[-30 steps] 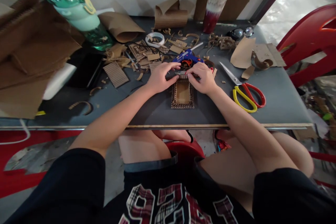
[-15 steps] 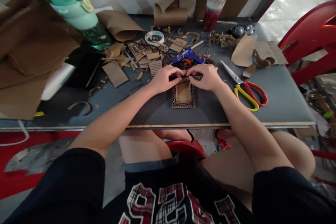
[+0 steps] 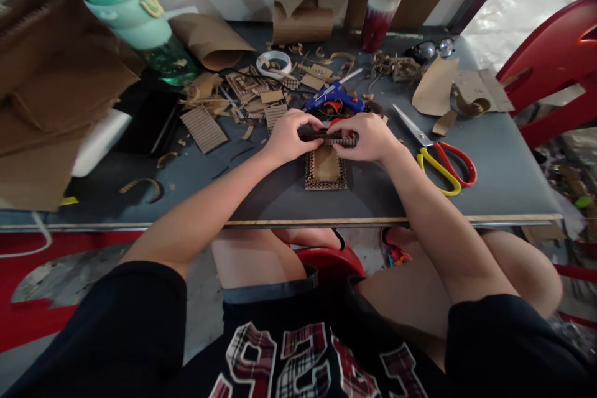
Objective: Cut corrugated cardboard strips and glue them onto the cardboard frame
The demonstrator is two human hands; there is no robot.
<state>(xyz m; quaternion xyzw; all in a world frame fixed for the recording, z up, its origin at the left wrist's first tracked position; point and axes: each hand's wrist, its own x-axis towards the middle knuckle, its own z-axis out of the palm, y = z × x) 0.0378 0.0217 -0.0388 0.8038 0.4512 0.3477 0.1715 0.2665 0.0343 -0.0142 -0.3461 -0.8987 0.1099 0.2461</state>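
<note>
Spanning the fingertips, a cardboard strip (image 3: 329, 140) is pinched at nine o'clock by the left hand (image 3: 290, 138); at six o'clock a cardboard tray (image 3: 326, 186) is seen; at three o'clock the strip is gripped by the right hand (image 3: 368, 138).

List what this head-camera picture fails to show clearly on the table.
All in the head view:
Far end of the cardboard tray: behind the corrugated strip, left hand and right hand.
Red item: partly covered by right-hand fingers; identity unclear.
Top of the green bottle: cut off by the upper edge.
Drink cup's top: likewise.
</note>
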